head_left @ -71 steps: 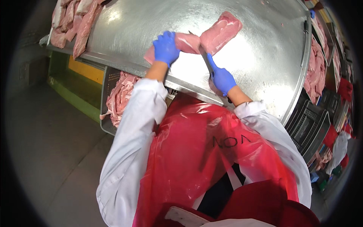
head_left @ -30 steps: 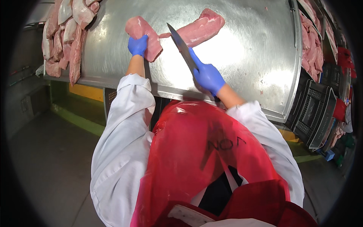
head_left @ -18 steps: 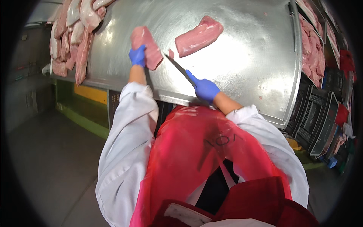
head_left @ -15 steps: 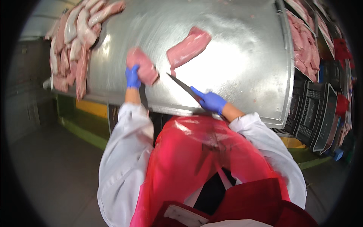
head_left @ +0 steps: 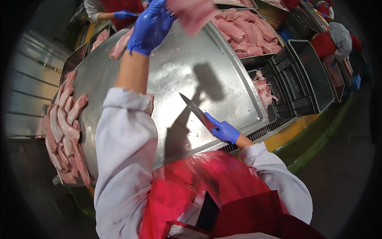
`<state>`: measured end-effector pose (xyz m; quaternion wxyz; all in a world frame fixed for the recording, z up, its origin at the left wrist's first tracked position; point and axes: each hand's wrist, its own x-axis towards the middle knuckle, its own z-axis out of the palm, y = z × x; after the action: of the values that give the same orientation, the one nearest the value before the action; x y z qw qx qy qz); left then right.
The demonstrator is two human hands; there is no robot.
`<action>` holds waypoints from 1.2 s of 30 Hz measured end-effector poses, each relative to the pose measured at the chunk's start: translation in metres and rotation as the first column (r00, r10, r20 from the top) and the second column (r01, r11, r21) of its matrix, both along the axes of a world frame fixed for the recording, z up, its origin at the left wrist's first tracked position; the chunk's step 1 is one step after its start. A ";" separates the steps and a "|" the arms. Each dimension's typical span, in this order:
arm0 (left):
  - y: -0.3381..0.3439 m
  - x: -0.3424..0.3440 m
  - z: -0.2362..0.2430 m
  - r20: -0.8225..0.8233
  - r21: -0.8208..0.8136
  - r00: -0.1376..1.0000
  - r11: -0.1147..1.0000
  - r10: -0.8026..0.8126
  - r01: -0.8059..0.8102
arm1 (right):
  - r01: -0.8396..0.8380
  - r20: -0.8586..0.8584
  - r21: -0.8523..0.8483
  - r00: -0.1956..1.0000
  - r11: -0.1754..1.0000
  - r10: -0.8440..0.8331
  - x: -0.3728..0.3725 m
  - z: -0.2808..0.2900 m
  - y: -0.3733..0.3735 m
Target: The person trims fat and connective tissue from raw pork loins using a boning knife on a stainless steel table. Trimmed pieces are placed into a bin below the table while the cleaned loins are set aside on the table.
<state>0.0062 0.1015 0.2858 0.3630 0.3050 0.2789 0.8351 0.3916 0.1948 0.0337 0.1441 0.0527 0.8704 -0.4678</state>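
Note:
My left hand (head_left: 149,30), in a blue glove, is raised high at the top centre, closed on a pink slab of meat (head_left: 191,14) that is blurred and cut off by the frame. Its shadow falls on the steel table (head_left: 234,99). My right hand (head_left: 223,129), also gloved, is closed on a long knife (head_left: 193,106), index finger along the blade, low over the table near its front right. Another meat piece (head_left: 119,46) lies at the back left, left of my raised hand. A small bit of meat is mostly hidden behind my left forearm.
A pile of meat (head_left: 65,131) covers the left edge. At right stand a tray of meat pieces (head_left: 248,34), trimmings (head_left: 262,89) in a bin and black crates (head_left: 302,77). Co-workers in red aprons stand at top left (head_left: 119,6) and right (head_left: 338,40).
My left hand has lifted the meat piece from the table and carried it forward and up. The view has turned, showing more of the right side and co-workers. The knife stays in my right hand.

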 end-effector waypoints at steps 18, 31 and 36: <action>-0.341 0.094 -0.356 -0.452 -0.850 0.858 0.175 0.244 -0.497 | 0.526 0.011 -0.160 0.847 0.836 -0.531 0.107 -0.017 0.088; 0.173 0.011 -0.017 -0.378 -0.377 0.916 0.881 0.136 -0.287 | 0.600 -0.038 -0.108 0.794 0.793 -0.606 0.118 0.019 0.102; 0.142 0.069 -0.177 -0.974 -0.224 0.142 0.829 -0.176 -0.512 | 0.684 -0.586 0.449 0.711 0.575 -0.389 0.111 0.019 0.098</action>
<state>0.0750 0.2432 0.1087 0.0589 0.6234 0.6904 0.3623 0.5022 0.2928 0.0530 -0.2293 0.2638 0.9226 -0.1632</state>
